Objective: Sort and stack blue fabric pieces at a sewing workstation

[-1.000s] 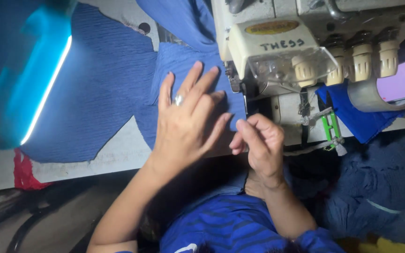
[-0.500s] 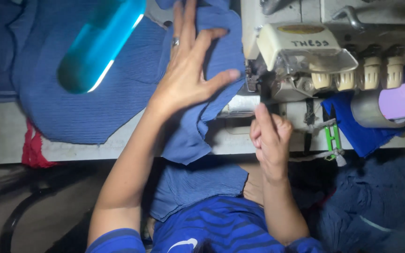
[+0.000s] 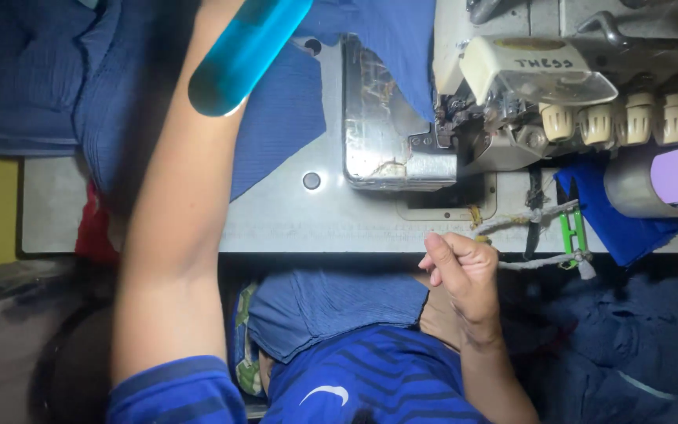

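A worker's right hand [image 3: 464,275] rests loosely curled, holding nothing visible, at the table's [image 3: 276,224] near edge, blue fabric [image 3: 331,302] bunched in the lap below. The sewing machine [image 3: 512,86] bed appears bare; more cloth lies beyond. The left hand is cut off past the top, grip unknowable.

Grey sewing table [image 3: 276,224] under blue fabric [image 3: 284,118], overlock machine [image 3: 543,86].

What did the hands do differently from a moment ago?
The left arm reached up and away past the lamp, so its hand is now out of view; before, it lay flat on the blue cloth by the sewing machine. That cloth has been pulled aside, baring the machine's metal plate. The right hand drew back to the table edge, curled. The machine stayed put.
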